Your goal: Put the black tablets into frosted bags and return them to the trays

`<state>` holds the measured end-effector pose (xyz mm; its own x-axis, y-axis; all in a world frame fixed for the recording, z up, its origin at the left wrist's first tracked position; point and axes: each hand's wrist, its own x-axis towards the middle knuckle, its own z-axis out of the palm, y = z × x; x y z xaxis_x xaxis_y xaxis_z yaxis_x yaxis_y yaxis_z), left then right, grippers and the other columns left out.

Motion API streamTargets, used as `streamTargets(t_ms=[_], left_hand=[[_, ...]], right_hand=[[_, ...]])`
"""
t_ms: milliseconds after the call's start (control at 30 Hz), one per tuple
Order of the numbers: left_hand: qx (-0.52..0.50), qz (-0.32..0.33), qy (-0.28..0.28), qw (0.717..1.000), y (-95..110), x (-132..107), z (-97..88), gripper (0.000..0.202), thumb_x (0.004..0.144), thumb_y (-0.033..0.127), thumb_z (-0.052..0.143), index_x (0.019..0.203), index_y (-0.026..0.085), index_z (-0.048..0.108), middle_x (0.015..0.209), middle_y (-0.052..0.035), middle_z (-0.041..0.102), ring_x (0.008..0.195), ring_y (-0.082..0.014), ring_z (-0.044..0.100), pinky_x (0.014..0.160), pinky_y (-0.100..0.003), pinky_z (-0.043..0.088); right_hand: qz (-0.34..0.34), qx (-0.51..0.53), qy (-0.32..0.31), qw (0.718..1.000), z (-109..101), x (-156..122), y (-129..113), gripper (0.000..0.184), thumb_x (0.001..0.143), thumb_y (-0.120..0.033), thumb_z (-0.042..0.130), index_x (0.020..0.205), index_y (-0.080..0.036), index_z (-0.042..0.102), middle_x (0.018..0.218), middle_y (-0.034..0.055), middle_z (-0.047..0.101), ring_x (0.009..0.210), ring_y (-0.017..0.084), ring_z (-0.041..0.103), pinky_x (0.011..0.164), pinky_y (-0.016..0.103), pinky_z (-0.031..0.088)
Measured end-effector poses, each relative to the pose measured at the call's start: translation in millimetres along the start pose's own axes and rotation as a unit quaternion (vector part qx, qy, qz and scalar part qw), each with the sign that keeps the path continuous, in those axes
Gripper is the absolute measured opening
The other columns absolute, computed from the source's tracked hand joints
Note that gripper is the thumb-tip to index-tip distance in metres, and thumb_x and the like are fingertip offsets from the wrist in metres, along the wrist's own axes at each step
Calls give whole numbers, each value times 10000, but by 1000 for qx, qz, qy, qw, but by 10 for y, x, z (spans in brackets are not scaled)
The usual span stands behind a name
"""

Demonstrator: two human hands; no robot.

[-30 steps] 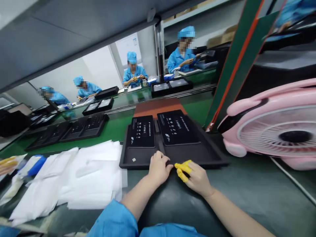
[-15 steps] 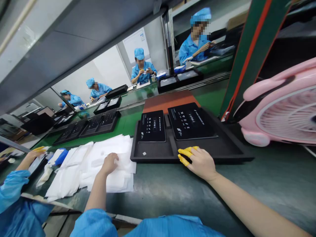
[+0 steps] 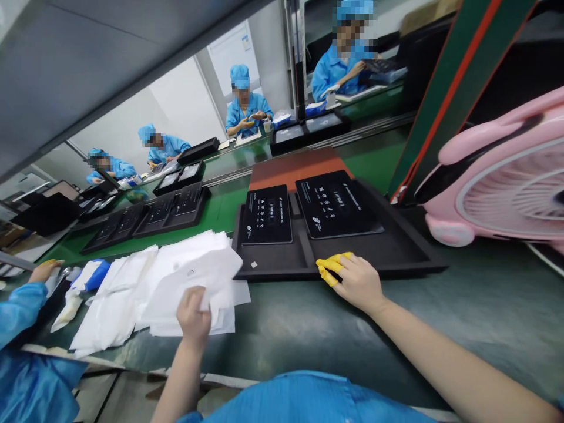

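Note:
My left hand (image 3: 192, 315) is closed on the near edge of a white sheet (image 3: 194, 277), lifting it off the pile of white sheets (image 3: 118, 299) on the bench. My right hand (image 3: 355, 282), with yellow finger cots on two fingers, rests on the near rim of a black tray (image 3: 396, 254). The tray holds two black flat devices, one on the left (image 3: 267, 214) and one on the right (image 3: 335, 204), both with white print facing up.
A pink fan (image 3: 506, 188) stands at the right. More black trays (image 3: 150, 217) lie on the green conveyor (image 3: 220, 214) to the left. A co-worker's sleeve and hand (image 3: 42, 273) are at the far left. Several people in blue work across the line.
My left hand left the tray, moved left to the white pile and took hold of a sheet, now raised. My right hand stayed on the tray rim.

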<state>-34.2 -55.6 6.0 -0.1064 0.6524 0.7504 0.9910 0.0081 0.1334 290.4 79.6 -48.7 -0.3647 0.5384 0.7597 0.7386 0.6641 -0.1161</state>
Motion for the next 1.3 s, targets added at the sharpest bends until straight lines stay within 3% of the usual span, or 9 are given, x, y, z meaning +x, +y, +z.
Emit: streamTargets(t_ms=[233,467,667,767,900,1000,1067,1233,1300], left_hand=[[-109,133,-346,922,855,-562,299,260,699,40,385,710,211,581,726,-39,608,646,-135,563,582,-229,451],[-327,8,-224,918,940,-315,189,213,796,181,412,618,172,529,604,-24,520,568,-128,501,528,-242,407],[-371,-261,-186,872,1073,-479,97,347,831,428,419,666,177,593,591,-21,551,563,-152,507,507,-270,412],[-364,-247,-172,882,1079,-573,79,373,846,409,374,596,196,550,578,-24,521,554,-154,484,514,-282,405],[-286,-1,-385,877,1051,-459,22,275,755,288,451,497,194,450,555,-16,465,523,-131,447,510,-263,365],[-238,62,-604,758,999,-274,-29,76,671,197,520,596,187,508,669,-3,540,588,-118,489,549,-231,384],[-279,25,-655,701,917,-212,-36,41,685,202,527,723,195,542,751,2,577,659,-121,528,605,-223,419],[-160,-93,-390,902,608,-491,108,200,776,314,480,906,170,528,892,-76,557,845,-207,530,765,-370,446],[-114,-61,-334,934,509,-643,180,155,784,313,485,840,173,521,844,-73,539,824,-216,519,747,-384,447]], right_hand=[[-27,73,30,997,-37,-22,-86,174,828,-241,513,856,-191,677,775,50,667,714,152,550,647,285,409],[-182,257,6,949,-128,-61,-546,151,832,-242,514,936,-200,615,805,32,668,737,131,568,638,272,450],[-20,285,101,953,-209,-10,-415,162,823,-161,500,960,-191,582,788,59,638,716,144,564,640,301,465],[-56,298,92,948,-254,-11,-423,165,830,-189,494,972,-193,577,803,57,630,731,145,564,634,296,468],[-70,309,92,944,-287,-12,-475,156,841,-218,483,957,-187,582,809,60,624,730,143,553,631,287,455],[-77,304,73,947,-282,-29,-500,165,845,-217,483,969,-183,586,816,60,627,744,142,546,652,286,440],[-110,302,18,947,-249,-68,-570,187,854,-248,478,984,-178,592,832,59,638,772,144,545,677,289,429],[-230,293,-203,905,-91,-231,-937,310,838,-428,480,970,-190,627,943,52,652,849,174,524,692,303,389],[-275,290,-250,882,-54,-290,-1024,312,841,-445,464,876,-196,647,883,44,653,805,163,519,659,291,368]])
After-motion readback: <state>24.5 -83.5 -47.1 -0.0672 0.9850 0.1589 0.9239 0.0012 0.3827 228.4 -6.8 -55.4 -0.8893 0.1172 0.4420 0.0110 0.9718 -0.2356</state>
